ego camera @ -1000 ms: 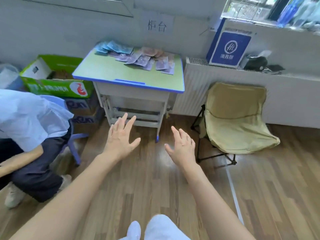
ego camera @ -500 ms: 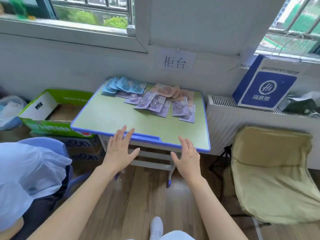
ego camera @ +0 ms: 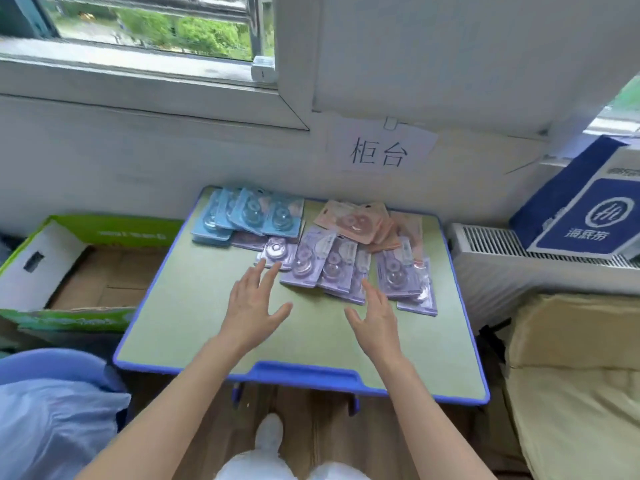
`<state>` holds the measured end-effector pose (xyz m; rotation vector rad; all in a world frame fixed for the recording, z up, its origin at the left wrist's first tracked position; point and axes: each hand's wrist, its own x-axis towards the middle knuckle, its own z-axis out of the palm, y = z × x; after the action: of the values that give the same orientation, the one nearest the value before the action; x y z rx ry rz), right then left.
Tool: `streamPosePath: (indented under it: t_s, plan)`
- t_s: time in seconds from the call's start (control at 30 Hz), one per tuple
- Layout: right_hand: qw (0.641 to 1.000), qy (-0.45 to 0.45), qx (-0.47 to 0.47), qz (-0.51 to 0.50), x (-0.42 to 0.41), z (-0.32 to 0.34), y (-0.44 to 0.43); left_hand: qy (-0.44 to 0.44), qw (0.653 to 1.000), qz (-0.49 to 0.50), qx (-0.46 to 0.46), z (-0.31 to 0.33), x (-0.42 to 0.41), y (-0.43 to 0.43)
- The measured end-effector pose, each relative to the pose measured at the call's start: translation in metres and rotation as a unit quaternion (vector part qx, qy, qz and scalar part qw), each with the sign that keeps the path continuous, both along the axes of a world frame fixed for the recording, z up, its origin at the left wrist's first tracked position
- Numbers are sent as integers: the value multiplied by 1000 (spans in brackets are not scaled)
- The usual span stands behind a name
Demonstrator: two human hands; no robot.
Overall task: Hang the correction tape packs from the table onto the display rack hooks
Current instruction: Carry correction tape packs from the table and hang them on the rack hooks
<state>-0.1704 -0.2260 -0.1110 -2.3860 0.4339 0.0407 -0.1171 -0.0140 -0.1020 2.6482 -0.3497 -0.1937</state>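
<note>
Standing under window point(ego camera: 145, 32), green desk point(ego camera: 207, 306), wall sign point(ego camera: 381, 150), radiator point(ego camera: 491, 244)

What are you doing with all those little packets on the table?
A person stands at a green table with correction tape packs piled along its back: blue packs, purple packs and pink packs. Both hands hover open over the table. The left hand has its fingertips at the edge of a purple pack, and the right hand is beside the purple pile. Neither holds a pack yet, and no display rack is in view.
</note>
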Motion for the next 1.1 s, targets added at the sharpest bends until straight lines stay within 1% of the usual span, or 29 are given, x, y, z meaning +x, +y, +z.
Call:
streamPosePath:
  t_s: [0.07, 0.17, 0.27, 0.33, 0.5, 0.7, 0.83, 0.9, 1.0, 1.1]
  plan:
    - [1000, -9, 22, -20, 20, -3, 6, 14, 999, -29, -6, -4, 29, -2]
    - [998, -49, 34, -25, 40, -11, 13, 31, 997, -65, -30, -13, 59, -10]
    - [998, -42, 28, -31, 50, -19, 19, 56, 989, -132, -42, -22, 74, -20]
    - [999, -37, 18, -32, 58, -24, 18, 65, 985, -153, -52, -29, 83, -26]
    - [999, 2, 13, -29, 85, -30, 15, 75, 984, -155, -42, -46, 102, -42]
    - [998, 40, -31, 28, 106, -40, 10, 76, 986, -143, 26, -52, 108, -54]
    - [997, 25, -53, 43, 104, -40, 5, 56, 989, -134, 8, -57, 103, -54]
    - [998, 2, -63, 30, 95, -40, 2, 55, 989, -134, 24, -57, 100, -54]
    - [997, 3, -73, 18, 74, -43, -4, 7, 985, -155, 71, -60, 92, -52]
    - [997, -2, -80, -13, 56, -49, -10, -10, 985, -158, 63, -65, 77, -50]
